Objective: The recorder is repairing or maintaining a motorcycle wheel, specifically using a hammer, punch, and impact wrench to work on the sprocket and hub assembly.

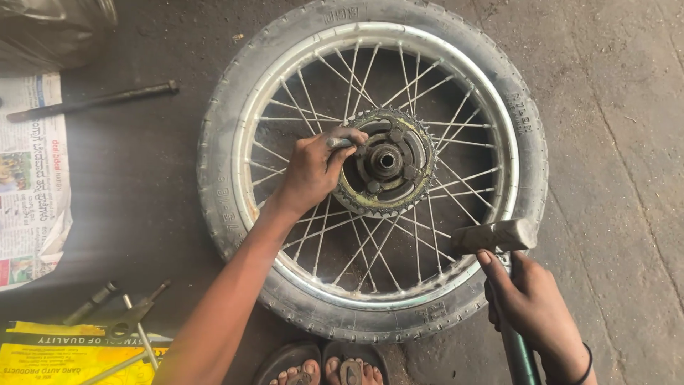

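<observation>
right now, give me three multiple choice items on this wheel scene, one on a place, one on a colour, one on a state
1. Where does the left hand hold the metal punch?
A. against the sprocket at the hub
B. on the newspaper
C. on the tyre tread

2. What colour is the printed bag at lower left?
A. red
B. yellow
C. blue

3. How does the wheel lie?
A. upright against a wall
B. hung from a hook
C. flat on the floor

Answers:
1. A, the punch tip meets the sprocket's left edge.
2. B, the bag under the tools is yellow.
3. C, the rim and spokes face up at the camera, while the right hand grips the hammer over the tyre.
</observation>
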